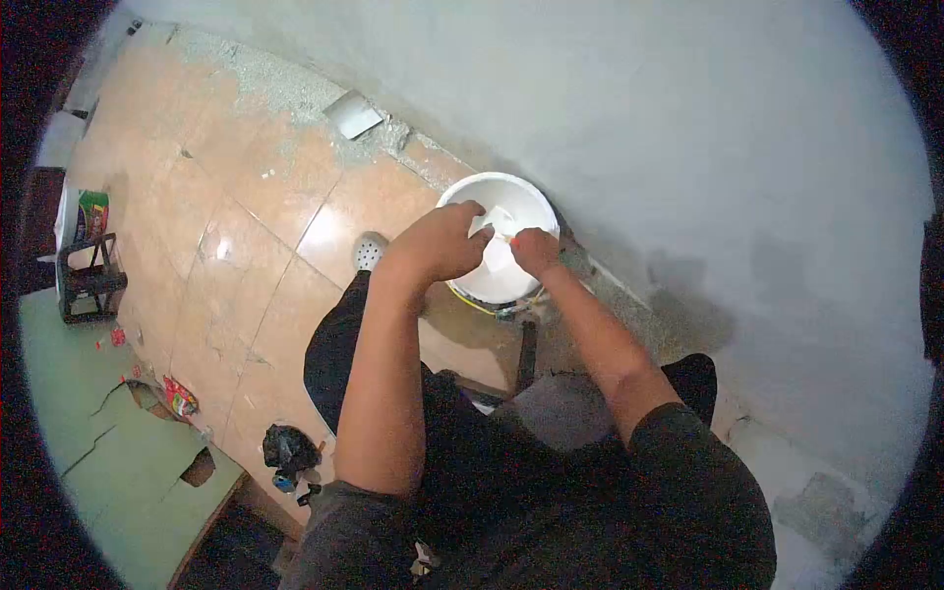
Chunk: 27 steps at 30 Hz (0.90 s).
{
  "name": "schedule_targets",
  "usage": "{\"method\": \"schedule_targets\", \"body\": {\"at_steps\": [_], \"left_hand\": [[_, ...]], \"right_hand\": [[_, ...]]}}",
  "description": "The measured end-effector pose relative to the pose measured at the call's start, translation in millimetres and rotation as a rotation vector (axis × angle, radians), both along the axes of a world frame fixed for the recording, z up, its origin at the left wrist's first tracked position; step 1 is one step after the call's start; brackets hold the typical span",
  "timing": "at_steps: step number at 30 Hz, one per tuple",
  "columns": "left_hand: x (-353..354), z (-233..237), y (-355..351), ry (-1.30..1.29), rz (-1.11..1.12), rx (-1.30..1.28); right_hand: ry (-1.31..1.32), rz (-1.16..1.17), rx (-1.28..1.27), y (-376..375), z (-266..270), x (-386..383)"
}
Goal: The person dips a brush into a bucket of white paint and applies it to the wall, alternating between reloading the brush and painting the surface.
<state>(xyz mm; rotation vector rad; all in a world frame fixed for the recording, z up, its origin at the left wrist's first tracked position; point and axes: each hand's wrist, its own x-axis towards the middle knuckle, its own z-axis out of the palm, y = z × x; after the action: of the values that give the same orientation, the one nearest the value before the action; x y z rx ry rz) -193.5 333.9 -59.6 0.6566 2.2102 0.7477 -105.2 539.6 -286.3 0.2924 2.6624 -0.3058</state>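
Note:
A round white bucket [551, 202] stands by the wall in front of me, with smooth white material [500, 280] inside it. My right hand [536, 253] is closed over the bucket on a small tool with an orange-red handle [510, 239]. A pale flat shape beyond the handle may be its blade, but it blends with the white material. My left hand [444, 241] is above the bucket's left rim. Its thumb and forefinger are apart, close to the tool, and I see nothing held between them.
Grey wall [688, 118] rises close on the right. A metal sheet [353, 115] lies among grey debris [280, 88] at the wall's foot. On the tiled floor are a black bag [289, 447], a red wrapper [180, 396] and a dark frame [90, 280].

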Motion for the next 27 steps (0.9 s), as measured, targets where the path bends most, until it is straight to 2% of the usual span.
{"method": "schedule_targets", "body": {"at_steps": [3,4,5,7,9,15,17,19,21,23,25,27], "left_hand": [[-1,6,2,-0.031,0.028,-0.069],[-1,4,2,0.001,0.037,-0.051],[-1,1,2,0.034,0.045,-0.032],[-3,12,2,-0.007,0.043,-0.058],[-1,9,1,0.055,0.064,-0.038],[-2,5,4,0.103,0.068,-0.024],[-1,4,4,0.135,0.09,0.008],[-5,16,5,0.029,0.097,-0.043],[-6,15,7,0.017,0.101,-0.064],[-5,2,3,0.053,0.124,0.006],[-9,10,4,-0.008,0.085,-0.033],[-8,7,4,0.013,0.112,-0.018]], "right_hand": [[-0.01,-0.024,0.024,-1,-13,-1],[0.091,0.077,0.057,2,-31,3],[0.086,0.081,0.054,5,-48,9],[0.202,0.123,0.012,-2,-40,15],[-0.122,0.021,-0.03,-11,-35,11],[-0.16,0.186,-0.089,-28,-47,20],[-0.141,0.16,-0.188,-32,-56,21],[-0.245,0.146,-0.194,-41,-51,15],[-0.195,0.068,-0.265,-45,-46,11],[-0.168,0.028,-0.313,-41,-66,5],[-0.232,-0.061,-0.479,-39,-62,-1],[-0.139,-0.016,-0.531,-33,-65,2]]}}
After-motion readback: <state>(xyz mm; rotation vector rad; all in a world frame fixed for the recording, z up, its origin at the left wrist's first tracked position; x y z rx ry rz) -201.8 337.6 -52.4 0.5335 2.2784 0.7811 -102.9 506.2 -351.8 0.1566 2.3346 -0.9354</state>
